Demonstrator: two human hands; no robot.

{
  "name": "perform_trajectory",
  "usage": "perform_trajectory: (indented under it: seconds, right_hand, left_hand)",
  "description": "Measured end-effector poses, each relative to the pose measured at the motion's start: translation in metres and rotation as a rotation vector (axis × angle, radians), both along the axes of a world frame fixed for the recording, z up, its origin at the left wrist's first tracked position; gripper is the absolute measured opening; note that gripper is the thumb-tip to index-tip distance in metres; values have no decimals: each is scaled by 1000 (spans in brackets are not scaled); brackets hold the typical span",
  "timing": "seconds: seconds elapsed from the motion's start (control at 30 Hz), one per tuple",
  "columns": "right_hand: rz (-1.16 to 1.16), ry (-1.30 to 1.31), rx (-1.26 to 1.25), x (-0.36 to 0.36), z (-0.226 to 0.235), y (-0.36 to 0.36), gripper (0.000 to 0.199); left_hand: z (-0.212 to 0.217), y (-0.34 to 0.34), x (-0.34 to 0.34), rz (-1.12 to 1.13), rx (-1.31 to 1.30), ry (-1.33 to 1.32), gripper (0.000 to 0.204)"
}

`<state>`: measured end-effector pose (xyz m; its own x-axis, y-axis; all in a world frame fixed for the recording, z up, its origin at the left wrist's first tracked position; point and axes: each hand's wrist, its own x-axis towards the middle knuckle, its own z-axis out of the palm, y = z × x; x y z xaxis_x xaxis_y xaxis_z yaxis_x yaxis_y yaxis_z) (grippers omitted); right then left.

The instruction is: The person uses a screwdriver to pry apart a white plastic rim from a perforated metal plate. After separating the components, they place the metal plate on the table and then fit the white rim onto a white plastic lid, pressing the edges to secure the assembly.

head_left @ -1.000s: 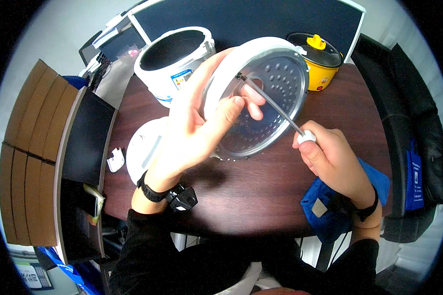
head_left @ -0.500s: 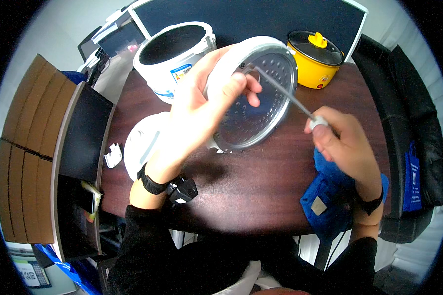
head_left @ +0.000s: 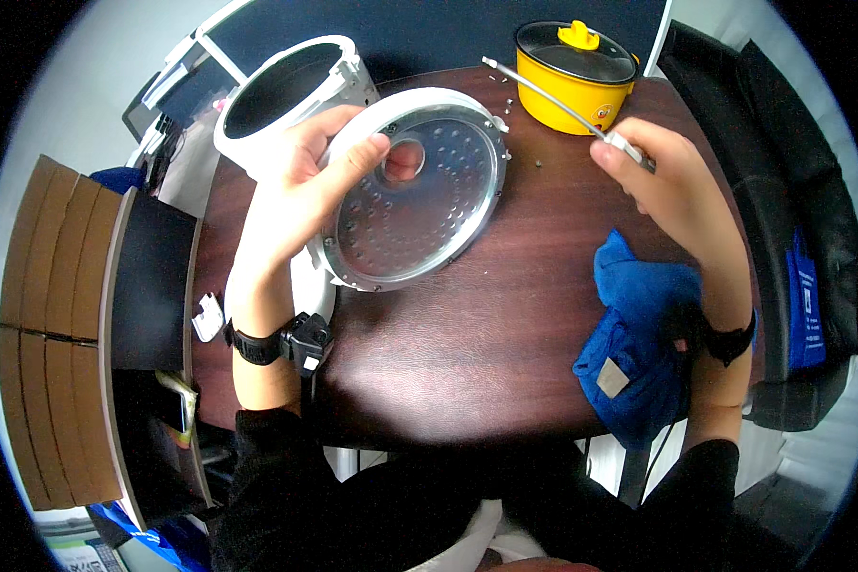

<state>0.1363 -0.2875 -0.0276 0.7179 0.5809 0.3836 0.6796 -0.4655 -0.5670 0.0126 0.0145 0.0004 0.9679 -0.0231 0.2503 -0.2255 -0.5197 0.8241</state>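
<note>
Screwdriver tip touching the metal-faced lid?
Apart: in the head view, dark tabletop shows between the screwdriver tip and the lid.

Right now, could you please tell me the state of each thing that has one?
Left hand: gripping the round lid.
Round lid: tilted, metal inner face visible.
Right hand: gripping the screwdriver.
Screwdriver: raised, tip apart from the lid.
White pot: open, no lid on.
Yellow pot: lid on.
Blue cloth: crumpled.
Small bits: scattered near the yellow pot.
</note>
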Motion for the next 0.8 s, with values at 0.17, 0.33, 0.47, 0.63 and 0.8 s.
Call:
perform_trajectory:
  seconds: [0.17, 0.33, 0.47, 0.63, 0.8]
  right_hand:
    - [-69, 573, 198, 16, -9, 15, 33]
    - [113, 618, 269, 23, -23, 18, 40]
    - [141, 573, 346, 16, -22, 23, 48]
    - [117, 514, 371, 14, -25, 27, 42]
    - [64, 492, 346, 12, -28, 32, 50]
  left_hand:
    - [-3, -5, 5, -65, -120, -5, 34]
    - [-13, -5, 9, -113, -213, -77, 30]
    - [-14, -10, 7, -184, -293, -64, 29]
    - [-17, -9, 9, -140, -288, -8, 42]
    - [-14, -18, 6, -153, -245, -15, 40]
